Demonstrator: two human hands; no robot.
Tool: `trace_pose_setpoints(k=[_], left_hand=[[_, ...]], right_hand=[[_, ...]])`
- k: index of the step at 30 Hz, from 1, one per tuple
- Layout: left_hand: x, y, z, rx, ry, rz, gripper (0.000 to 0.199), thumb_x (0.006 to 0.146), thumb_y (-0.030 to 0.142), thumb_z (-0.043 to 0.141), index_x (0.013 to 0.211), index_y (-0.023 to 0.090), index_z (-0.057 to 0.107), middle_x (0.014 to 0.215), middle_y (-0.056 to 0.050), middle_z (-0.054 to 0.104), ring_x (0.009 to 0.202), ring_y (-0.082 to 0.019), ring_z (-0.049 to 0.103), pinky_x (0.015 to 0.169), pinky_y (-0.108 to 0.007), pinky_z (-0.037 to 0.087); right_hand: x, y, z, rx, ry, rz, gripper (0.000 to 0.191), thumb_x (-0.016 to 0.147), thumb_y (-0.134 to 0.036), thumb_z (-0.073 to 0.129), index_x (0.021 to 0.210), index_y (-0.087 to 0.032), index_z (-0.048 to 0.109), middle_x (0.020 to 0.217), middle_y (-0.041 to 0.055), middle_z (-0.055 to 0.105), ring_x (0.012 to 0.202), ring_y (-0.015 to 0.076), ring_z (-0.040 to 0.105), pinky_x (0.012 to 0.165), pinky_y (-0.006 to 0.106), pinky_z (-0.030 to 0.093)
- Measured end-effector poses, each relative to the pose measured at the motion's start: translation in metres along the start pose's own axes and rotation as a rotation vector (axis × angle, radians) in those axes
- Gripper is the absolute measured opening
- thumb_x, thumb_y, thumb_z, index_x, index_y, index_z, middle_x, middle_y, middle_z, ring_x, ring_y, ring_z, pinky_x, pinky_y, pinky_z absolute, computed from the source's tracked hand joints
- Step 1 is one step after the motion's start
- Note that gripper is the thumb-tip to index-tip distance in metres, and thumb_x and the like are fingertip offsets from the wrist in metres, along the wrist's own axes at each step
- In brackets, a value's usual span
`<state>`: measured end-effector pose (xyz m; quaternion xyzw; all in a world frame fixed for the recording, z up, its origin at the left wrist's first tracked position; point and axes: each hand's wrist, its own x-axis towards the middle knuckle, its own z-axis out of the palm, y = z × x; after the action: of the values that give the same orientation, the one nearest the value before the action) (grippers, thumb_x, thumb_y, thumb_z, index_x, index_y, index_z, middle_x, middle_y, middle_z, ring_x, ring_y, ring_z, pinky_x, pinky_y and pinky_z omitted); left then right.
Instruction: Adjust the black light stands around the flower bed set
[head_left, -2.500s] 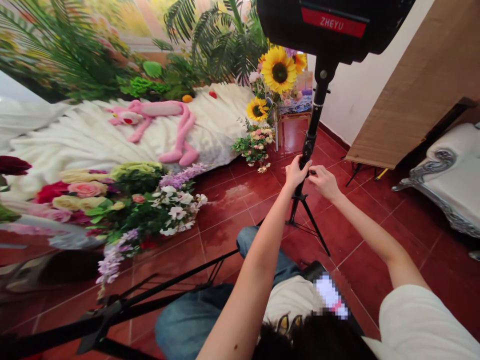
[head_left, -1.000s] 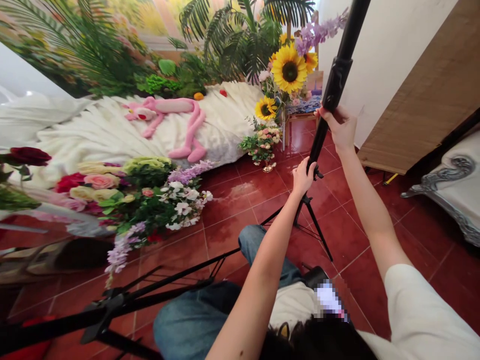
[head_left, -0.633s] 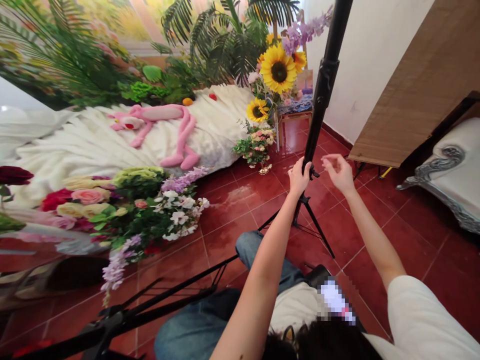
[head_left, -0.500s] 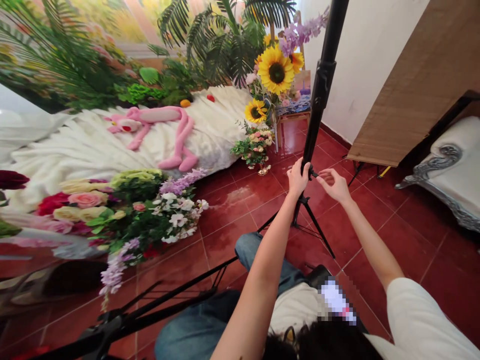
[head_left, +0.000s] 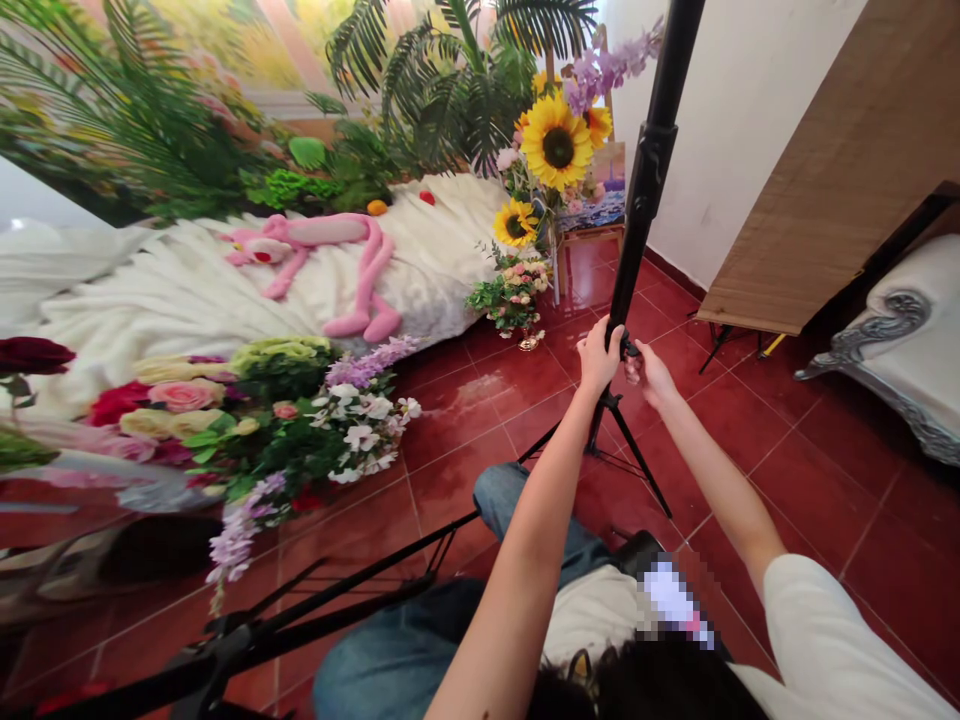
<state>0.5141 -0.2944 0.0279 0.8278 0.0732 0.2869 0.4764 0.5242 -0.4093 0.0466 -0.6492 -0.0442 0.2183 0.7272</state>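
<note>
A black light stand (head_left: 639, 215) rises in front of me, its upper pole leaning to the right and its legs spread on the floor. Around the pole, just above the legs, my left hand (head_left: 598, 358) is wrapped. My right hand (head_left: 646, 372) is closed on a small black clamp knob (head_left: 627, 347) that sticks out from the pole's right side. The two hands are at about the same height, close together. Part of the knob is hidden by the right fingers.
A second black stand (head_left: 247, 645) lies slanting at lower left. Artificial flowers (head_left: 360, 435) and a pink plush toy (head_left: 330, 232) on white cloth are at left. Sunflowers (head_left: 556, 145) stand behind the pole. A brown panel (head_left: 795, 170) and white ornate sofa (head_left: 911, 330) are at right.
My right hand has moved in toward the pole, and its fingers have curled around the knob. My left hand keeps its hold. The view has shifted slightly.
</note>
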Motion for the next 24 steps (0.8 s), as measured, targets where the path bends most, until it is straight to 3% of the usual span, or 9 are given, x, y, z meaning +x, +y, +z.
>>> trace_pose_setpoints(k=[3, 5, 7, 11, 14, 19, 24], left_hand=[[0.000, 0.001, 0.000, -0.013, -0.005, -0.009, 0.042, 0.101, 0.044, 0.037, 0.129, 0.021, 0.057, 0.124, -0.010, 0.069, 0.119, -0.021, 0.062, 0.106, -0.040, 0.037], [0.000, 0.002, -0.001, -0.019, -0.005, -0.011, 0.041, 0.101, 0.044, 0.037, 0.128, 0.021, 0.058, 0.124, -0.009, 0.069, 0.119, -0.021, 0.062, 0.107, -0.040, 0.037], [-0.001, 0.002, -0.001, -0.027, -0.007, -0.011, 0.041, 0.101, 0.044, 0.038, 0.128, 0.022, 0.058, 0.123, -0.009, 0.070, 0.119, -0.022, 0.062, 0.107, -0.041, 0.037], [-0.001, 0.001, -0.002, -0.046, -0.016, -0.017, 0.040, 0.100, 0.044, 0.040, 0.129, 0.022, 0.057, 0.122, -0.009, 0.070, 0.121, -0.022, 0.061, 0.107, -0.042, 0.038], [-0.001, -0.001, -0.001, -0.059, -0.025, -0.030, 0.041, 0.100, 0.046, 0.040, 0.129, 0.023, 0.057, 0.124, -0.009, 0.069, 0.123, -0.023, 0.060, 0.108, -0.042, 0.037], [-0.001, -0.003, 0.000, -0.084, -0.028, -0.027, 0.040, 0.100, 0.045, 0.040, 0.129, 0.022, 0.056, 0.124, -0.010, 0.069, 0.121, -0.023, 0.062, 0.108, -0.044, 0.039], [-0.001, -0.003, -0.001, -0.106, -0.033, -0.026, 0.039, 0.099, 0.046, 0.042, 0.127, 0.022, 0.056, 0.123, -0.010, 0.069, 0.120, -0.023, 0.062, 0.108, -0.043, 0.040]], right_hand=[[-0.004, -0.003, 0.005, 0.347, -0.158, 0.112, 0.039, 0.099, -0.036, 0.039, 0.062, -0.022, 0.040, 0.047, -0.0075, 0.032, 0.038, 0.0072, 0.023, 0.043, 0.020, 0.028], [-0.006, -0.003, 0.005, 0.349, -0.167, 0.127, 0.038, 0.099, -0.038, 0.039, 0.064, -0.022, 0.039, 0.048, -0.0073, 0.034, 0.038, 0.0072, 0.024, 0.042, 0.020, 0.026], [-0.007, -0.001, 0.001, 0.153, -0.077, 0.099, 0.042, 0.099, -0.048, 0.037, 0.066, -0.022, 0.042, 0.049, -0.0053, 0.042, 0.038, 0.0083, 0.029, 0.041, 0.022, 0.026], [-0.012, 0.005, -0.011, -0.569, 0.183, -0.277, 0.050, 0.093, -0.067, 0.041, 0.080, -0.021, 0.056, 0.066, 0.0014, 0.062, 0.056, 0.0139, 0.054, 0.053, 0.025, 0.037], [-0.016, 0.005, -0.016, -1.024, 0.258, -0.444, 0.054, 0.092, -0.071, 0.041, 0.093, -0.021, 0.061, 0.081, 0.0048, 0.070, 0.070, 0.0176, 0.061, 0.060, 0.026, 0.035], [-0.013, -0.004, -0.019, -1.389, 0.285, -0.572, 0.060, 0.100, -0.063, 0.026, 0.088, -0.018, 0.064, 0.088, 0.0095, 0.072, 0.076, 0.0190, 0.063, 0.058, 0.027, 0.026], [-0.001, -0.012, -0.027, -1.592, 0.189, -0.632, 0.064, 0.102, -0.059, 0.029, 0.078, -0.015, 0.069, 0.080, 0.0119, 0.073, 0.074, 0.0185, 0.064, 0.058, 0.028, 0.022]])
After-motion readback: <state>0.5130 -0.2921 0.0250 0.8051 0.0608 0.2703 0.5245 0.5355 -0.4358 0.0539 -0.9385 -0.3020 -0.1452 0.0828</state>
